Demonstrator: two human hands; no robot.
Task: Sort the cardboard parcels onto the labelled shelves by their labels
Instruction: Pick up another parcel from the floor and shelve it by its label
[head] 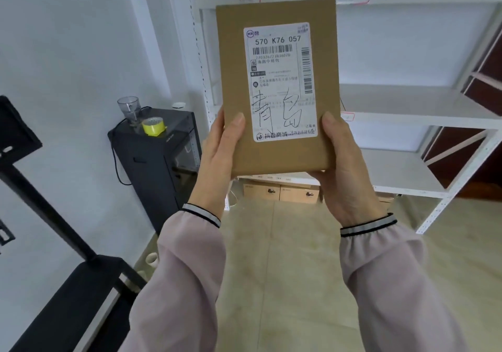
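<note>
I hold a flat brown cardboard parcel (233,85) upright in front of me, its face toward the camera. A white shipping label (279,80) on it reads 570 K76 057, with two large handwritten characters across its lower half. My left hand (217,159) grips the parcel's lower left edge, thumb on the front. My right hand (345,167) grips the lower right edge the same way. Behind the parcel stands the white shelf unit (407,107), with small red-edged tags (348,116) on its shelf fronts.
Two cardboard boxes (281,192) sit on the floor under the lowest shelf. A black cabinet (157,161) at the left carries a yellow tape roll (153,126) and a clear cup (129,108). A black stand (68,243) fills the lower left. Beige floor lies below.
</note>
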